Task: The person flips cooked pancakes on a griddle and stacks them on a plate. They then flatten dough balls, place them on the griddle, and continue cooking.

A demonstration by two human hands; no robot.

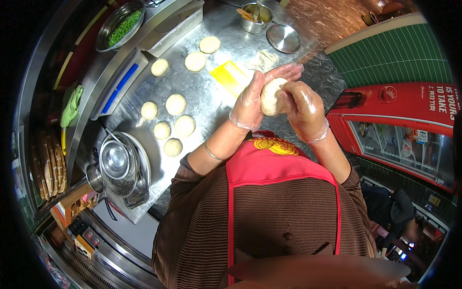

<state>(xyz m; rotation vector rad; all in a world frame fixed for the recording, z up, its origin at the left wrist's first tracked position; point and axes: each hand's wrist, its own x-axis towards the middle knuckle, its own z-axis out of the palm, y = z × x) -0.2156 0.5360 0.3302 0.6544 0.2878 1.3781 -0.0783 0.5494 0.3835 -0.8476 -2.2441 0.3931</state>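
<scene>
Both my hands wear clear plastic gloves and meet around one ball of dough [272,97] in front of my apron. My left hand [252,97] cups its left side, with the fingers stretched out behind it. The fingertips of my right hand [305,106] pinch its right side. Several round dough pieces [184,125] lie on the steel worktop [213,123] to the left. Beyond my left hand are a yellow plastic scraper [229,77] and a scrap of loose dough [265,60].
A steel pot with utensils [249,26] and a round metal lid [283,38] stand at the back. Stacked metal bowls [115,159] sit at the left, below plastic bins [124,83] and a bowl of chopped greens [124,29]. A red fridge [397,133] and another person [393,209] are at the right.
</scene>
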